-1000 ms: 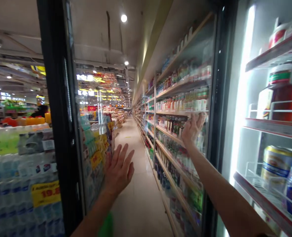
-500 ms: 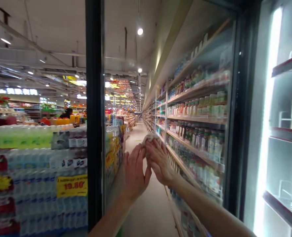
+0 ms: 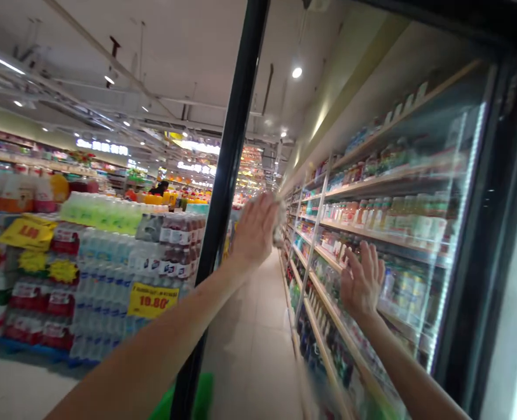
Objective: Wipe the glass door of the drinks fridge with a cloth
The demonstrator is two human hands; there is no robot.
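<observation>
My left hand [image 3: 255, 230] is raised to the glass door [image 3: 304, 326], its fingers over a crumpled pale cloth [image 3: 280, 220]. Motion blurs the cloth, and the hand hides most of it. To the right, my right hand [image 3: 364, 281] is up at the same pane with fingers spread and nothing in them. Whether its fingertips touch the glass I cannot tell. The door's black frame [image 3: 230, 166] runs tilted just left of my left hand.
Bottled drinks [image 3: 390, 213] line wooden shelves seen in the glass. At left stand stacked packs of bottled water [image 3: 105, 280] with a yellow price sign [image 3: 152, 300]. Something green [image 3: 203, 394] shows low by the door frame. A thick dark frame [image 3: 486, 233] borders the right side.
My right hand has come off the cloth and moved right, now open. My left hand has taken over the cloth and is higher. The view has turned left and tilted.
</observation>
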